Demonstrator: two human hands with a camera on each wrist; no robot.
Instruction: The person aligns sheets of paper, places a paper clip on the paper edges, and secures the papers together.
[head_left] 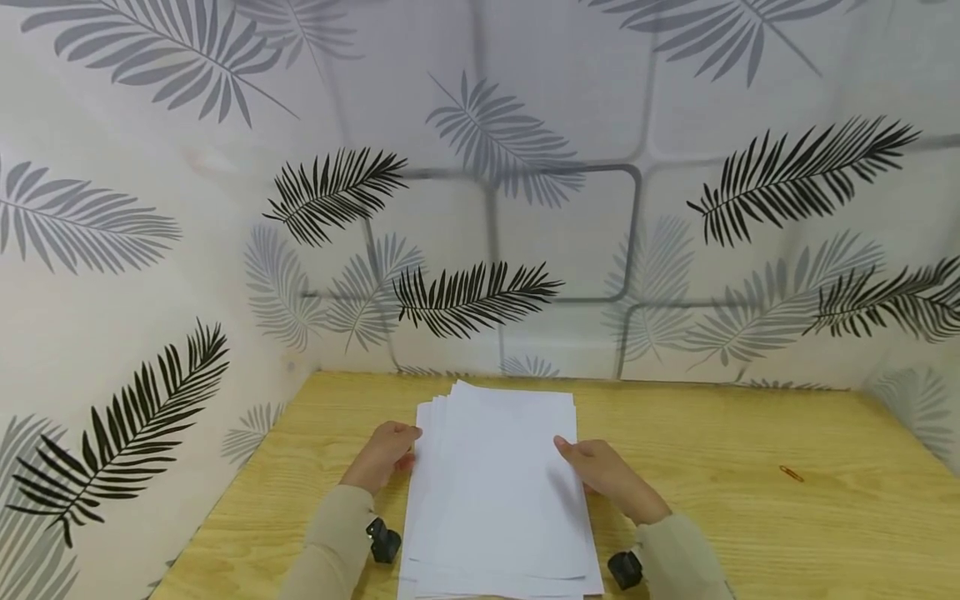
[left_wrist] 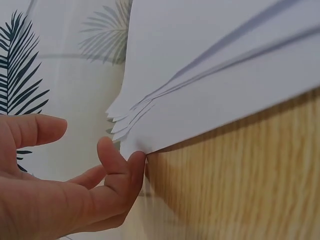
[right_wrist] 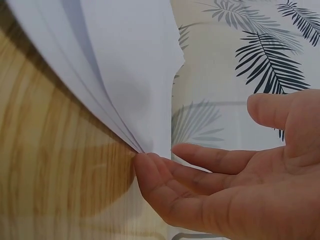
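A stack of white paper sheets (head_left: 510, 483) lies on the wooden table, its sheets slightly fanned and uneven at the left and bottom edges. My left hand (head_left: 386, 454) is at the stack's left side. In the left wrist view its fingertips (left_wrist: 136, 162) touch the edge of the sheets (left_wrist: 200, 100), while the thumb stands apart. On the opposite side is my right hand (head_left: 603, 475). Its lower fingertips (right_wrist: 146, 165) touch the paper edge (right_wrist: 135, 60) in the right wrist view, with the thumb raised away from the fingers.
An orange paper clip (head_left: 791, 473) lies on the table (head_left: 712, 517) to the right of the stack. Behind the table and at its left stand walls (head_left: 555, 233) covered with a leaf pattern. A small black device (head_left: 384, 540) sits at each wrist.
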